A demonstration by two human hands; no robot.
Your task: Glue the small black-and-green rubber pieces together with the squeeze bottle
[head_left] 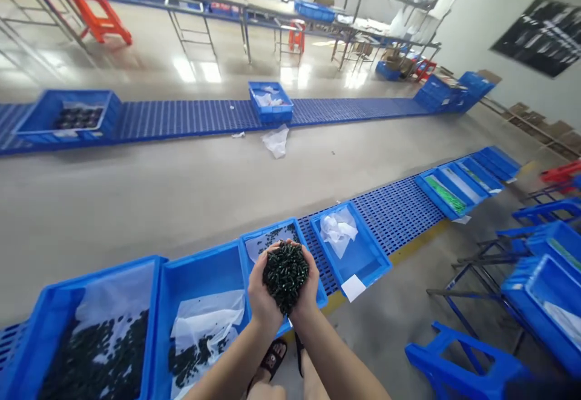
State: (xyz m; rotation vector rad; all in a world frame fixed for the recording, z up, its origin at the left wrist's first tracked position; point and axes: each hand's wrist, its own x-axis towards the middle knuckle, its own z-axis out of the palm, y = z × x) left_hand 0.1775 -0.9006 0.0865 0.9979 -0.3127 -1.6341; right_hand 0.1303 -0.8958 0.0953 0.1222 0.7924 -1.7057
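My left hand and my right hand are cupped together, side by side. Between them lies a heap of small, dark green, short rod-like pieces; their exact kind is too small to make out. Just beneath the hands is a blue plastic bin lined with white sheet, with a few dark pieces scattered on it. To the left, another blue bin holds a crumpled white sheet and more dark pieces. A larger blue bin at the far left contains many of the same pieces.
Right of the hands, a blue bin holds crumpled white sheet, on a slatted blue platform. Farther along are bins with green pieces. A blue stool stands at lower right. Another slatted strip with bins crosses the floor ahead.
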